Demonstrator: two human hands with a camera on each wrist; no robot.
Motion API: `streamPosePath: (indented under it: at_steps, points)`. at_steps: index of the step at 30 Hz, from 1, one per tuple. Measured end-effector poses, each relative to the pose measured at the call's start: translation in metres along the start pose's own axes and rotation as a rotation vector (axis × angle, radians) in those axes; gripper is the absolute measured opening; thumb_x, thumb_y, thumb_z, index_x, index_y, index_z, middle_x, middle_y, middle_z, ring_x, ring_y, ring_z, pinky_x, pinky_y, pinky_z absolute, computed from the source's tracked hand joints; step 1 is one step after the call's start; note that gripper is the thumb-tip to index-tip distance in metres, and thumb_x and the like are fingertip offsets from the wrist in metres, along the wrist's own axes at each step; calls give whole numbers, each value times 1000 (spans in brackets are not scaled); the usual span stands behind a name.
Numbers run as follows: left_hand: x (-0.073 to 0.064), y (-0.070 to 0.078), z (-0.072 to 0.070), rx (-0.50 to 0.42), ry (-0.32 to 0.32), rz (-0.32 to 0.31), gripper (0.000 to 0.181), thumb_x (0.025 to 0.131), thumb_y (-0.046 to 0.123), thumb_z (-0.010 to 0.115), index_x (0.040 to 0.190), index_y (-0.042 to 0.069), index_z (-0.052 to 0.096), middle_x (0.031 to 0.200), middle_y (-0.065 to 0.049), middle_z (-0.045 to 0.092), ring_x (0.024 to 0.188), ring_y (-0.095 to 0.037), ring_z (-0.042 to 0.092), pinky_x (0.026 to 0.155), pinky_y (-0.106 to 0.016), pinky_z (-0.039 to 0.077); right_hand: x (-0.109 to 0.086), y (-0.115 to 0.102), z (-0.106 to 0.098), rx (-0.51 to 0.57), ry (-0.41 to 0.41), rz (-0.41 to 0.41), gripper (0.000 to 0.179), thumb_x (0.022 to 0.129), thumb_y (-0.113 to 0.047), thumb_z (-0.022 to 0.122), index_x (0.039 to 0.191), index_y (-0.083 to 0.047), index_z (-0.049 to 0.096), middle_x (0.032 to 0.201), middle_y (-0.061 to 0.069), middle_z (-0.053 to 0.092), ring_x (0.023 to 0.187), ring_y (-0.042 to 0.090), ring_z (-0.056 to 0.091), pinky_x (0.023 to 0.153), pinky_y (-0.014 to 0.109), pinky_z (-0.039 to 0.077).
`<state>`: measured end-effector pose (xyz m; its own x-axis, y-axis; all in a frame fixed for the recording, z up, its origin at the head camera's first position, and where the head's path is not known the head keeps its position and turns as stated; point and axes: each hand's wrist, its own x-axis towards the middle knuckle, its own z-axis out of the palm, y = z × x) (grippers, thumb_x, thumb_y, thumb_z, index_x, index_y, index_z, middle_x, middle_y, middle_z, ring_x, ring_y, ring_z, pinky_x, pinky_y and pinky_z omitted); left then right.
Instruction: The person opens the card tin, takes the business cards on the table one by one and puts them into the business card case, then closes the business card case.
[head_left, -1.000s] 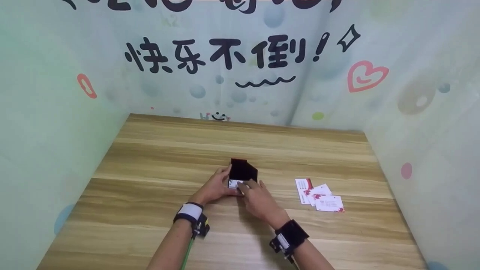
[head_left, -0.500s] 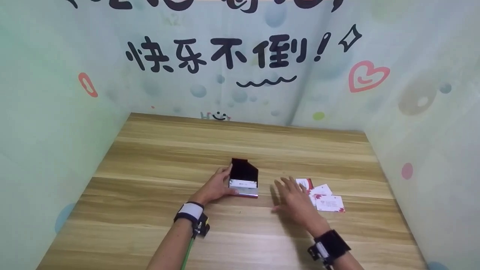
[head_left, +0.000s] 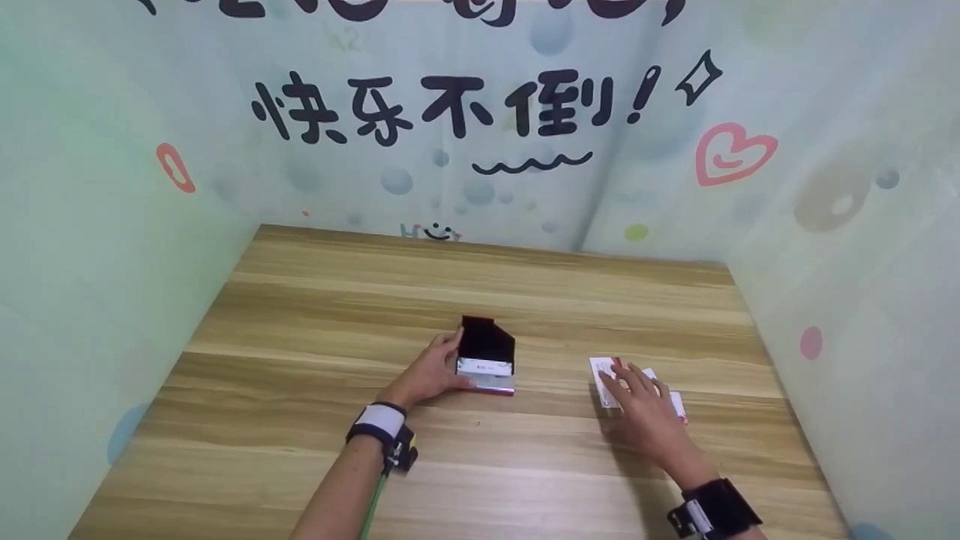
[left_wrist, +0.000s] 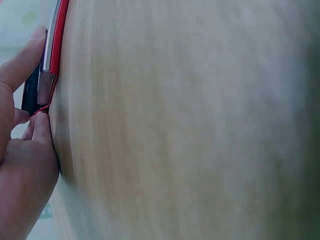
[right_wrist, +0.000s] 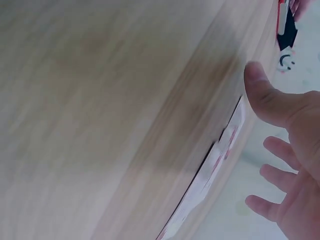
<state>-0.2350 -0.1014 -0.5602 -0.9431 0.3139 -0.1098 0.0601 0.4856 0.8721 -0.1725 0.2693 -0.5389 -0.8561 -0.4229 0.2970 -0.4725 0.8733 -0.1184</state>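
Left hand [head_left: 427,375] has the card case [head_left: 486,341] in its grip: narrow, thumb on the case's near left corner, fingers along its left side by the raised lid. Case sits open near the middle of the desk [head_left: 337,300], black inside at the far end, silver-and-red edge at the near end. Left wrist view shows the red outer shell [left_wrist: 58,40] against the wood, silver rim [left_wrist: 49,42] beside it, thumb on the case. White card [head_left: 486,367] with small print lies in the case, between black lid and silver near part. Right hand [head_left: 652,416] is off to the right, over the loose cards [head_left: 602,364]; grip wide, nothing in it, thumb spread well away from the fingers. Right wrist view has a gap between fingertips and cards, so read it as hovering, not touching. Cards are white with red print, flat on the desk, right of the case and well apart from it; the hand hides part of them, so no count from here. Both wrists carry strapped-on cameras, green cable [head_left: 375,506] on the left arm. Pale printed backdrop [head_left: 337,180] with black lettering stands beyond the far edge
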Motion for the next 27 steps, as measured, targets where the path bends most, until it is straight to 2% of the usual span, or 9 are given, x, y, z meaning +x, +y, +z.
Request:
streamPosePath:
  at_steps: [6,14,23,27]
  points:
    - [1,0,0,12,4,2,106,78,20,86,160,12,18,155,-23,31,143,-36,39,124,-44,30,-12,9,-1,5,1,13,79,60,-14,94,132,-4,63,133,20,61,129,50,52,98,66,45]
    - [1,-1,1,15,-4,12,106,79,23,85,160,11,18,157,-25,28,145,-38,37,124,-44,30,-21,21,0,-14,60,1,76,60,-17,93,129,-5,65,129,23,63,124,49,56,94,66,48]
    - [-1,0,0,9,5,8,105,79,24,85,160,12,19,159,-25,25,146,-38,35,124,-45,29,-31,39,-4,43,52,30,73,63,-16,91,130,-3,65,129,25,61,120,51,57,88,71,50]
    - [-1,-1,0,5,4,5,105,80,22,85,160,11,18,159,-26,25,147,-39,34,124,-45,29,-36,50,-6,114,-8,89,73,68,-17,88,134,-2,61,134,24,59,122,49,56,91,70,49]
